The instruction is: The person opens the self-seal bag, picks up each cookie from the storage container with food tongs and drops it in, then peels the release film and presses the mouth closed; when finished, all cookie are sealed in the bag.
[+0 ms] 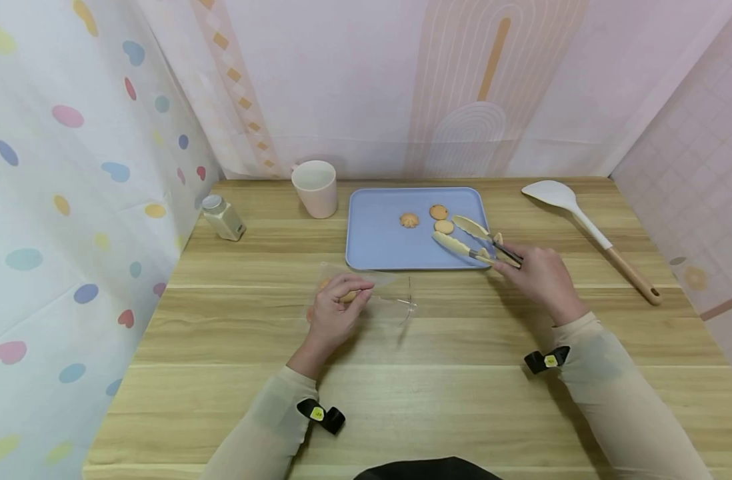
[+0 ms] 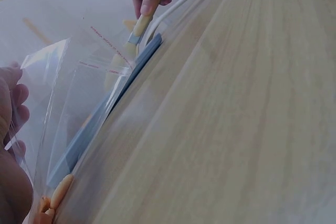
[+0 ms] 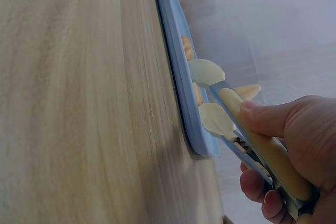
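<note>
My right hand (image 1: 537, 277) grips a pair of tongs (image 3: 257, 150) with cream-coloured tips. The spread tips reach over the right part of a blue tray (image 1: 378, 233), close by a pale round cookie (image 1: 444, 227). A browner round cookie (image 1: 439, 212) and a flower-shaped cookie (image 1: 409, 220) lie on the tray too. In front of the tray, my left hand (image 1: 336, 310) pinches a clear plastic bag (image 1: 393, 300), its mouth facing right. Several cookies (image 2: 62, 192) sit in the bag's lower end, partly hidden by the hand in the head view.
A pale pink mug (image 1: 318, 193) stands left of the tray. Farther left is a small jar (image 1: 223, 219) with a grey lid and pale contents. To the right lies a white spatula (image 1: 588, 223) with a wooden handle. Patterned curtains bound the wooden table (image 1: 402, 400) at the back and sides.
</note>
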A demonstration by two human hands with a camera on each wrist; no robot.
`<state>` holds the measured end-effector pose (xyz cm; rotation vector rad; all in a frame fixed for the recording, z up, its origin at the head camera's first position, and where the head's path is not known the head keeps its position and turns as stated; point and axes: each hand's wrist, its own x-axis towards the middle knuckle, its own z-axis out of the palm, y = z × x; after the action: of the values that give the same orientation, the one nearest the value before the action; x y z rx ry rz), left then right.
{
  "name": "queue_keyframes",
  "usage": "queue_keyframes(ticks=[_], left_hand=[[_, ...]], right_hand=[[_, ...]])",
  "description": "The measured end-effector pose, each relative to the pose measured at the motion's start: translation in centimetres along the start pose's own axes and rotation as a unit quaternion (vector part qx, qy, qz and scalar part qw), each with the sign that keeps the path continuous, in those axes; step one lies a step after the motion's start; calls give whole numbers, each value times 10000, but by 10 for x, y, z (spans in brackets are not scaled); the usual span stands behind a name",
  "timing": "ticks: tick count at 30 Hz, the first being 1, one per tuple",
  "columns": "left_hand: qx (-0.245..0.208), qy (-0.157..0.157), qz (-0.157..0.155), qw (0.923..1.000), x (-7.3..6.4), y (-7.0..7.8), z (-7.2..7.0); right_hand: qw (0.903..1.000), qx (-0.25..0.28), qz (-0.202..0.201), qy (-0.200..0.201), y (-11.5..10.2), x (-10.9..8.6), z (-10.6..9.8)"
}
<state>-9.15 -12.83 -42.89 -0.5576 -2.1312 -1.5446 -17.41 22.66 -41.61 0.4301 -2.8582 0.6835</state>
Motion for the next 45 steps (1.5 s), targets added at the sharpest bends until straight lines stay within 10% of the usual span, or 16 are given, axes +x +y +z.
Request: queue_keyframes(ticks=[45], left_hand=[[26, -134, -63, 9999, 0, 3, -3]], right_hand=[[9996, 170, -38, 219, -5, -5, 14]])
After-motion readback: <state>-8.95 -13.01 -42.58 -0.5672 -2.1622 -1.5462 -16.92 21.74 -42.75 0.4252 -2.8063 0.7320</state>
